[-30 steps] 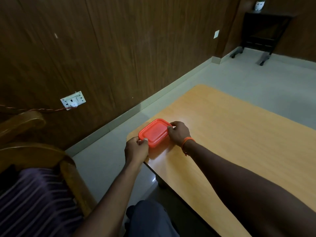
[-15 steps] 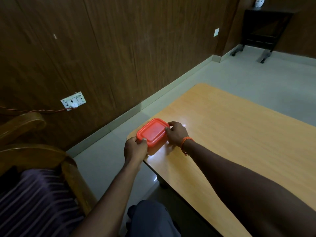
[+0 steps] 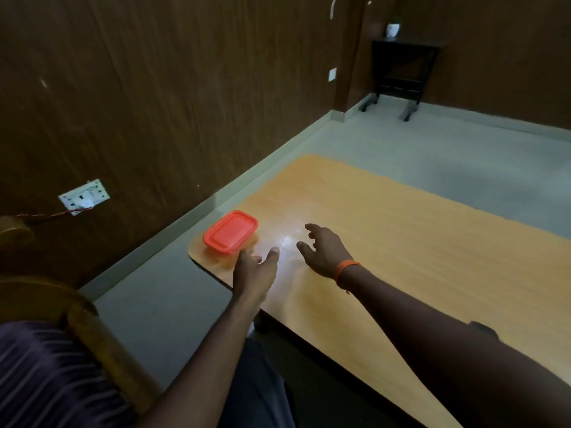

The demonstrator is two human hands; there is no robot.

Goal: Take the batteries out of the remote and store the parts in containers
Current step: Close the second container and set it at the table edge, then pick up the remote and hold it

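head view: red lidded container (image 3: 230,232) sits closed at the table's (image 3: 401,242) near-left corner, close to the rounded edge. left hand (image 3: 255,270) is just beside it, fingers loose and spread, holding nothing. right hand (image 3: 324,251) hovers apart from it, fingers splayed, also empty. no remote, batteries or second container in view. judgement: storing looks finished or nearly so; contents cannot be checked through the lid. container has little margin to the corner edge; wide bare tabletop lies to the right for moving.

Wall socket (image 3: 84,197), wooden chair (image 3: 92,329), dark stand (image 3: 401,66)
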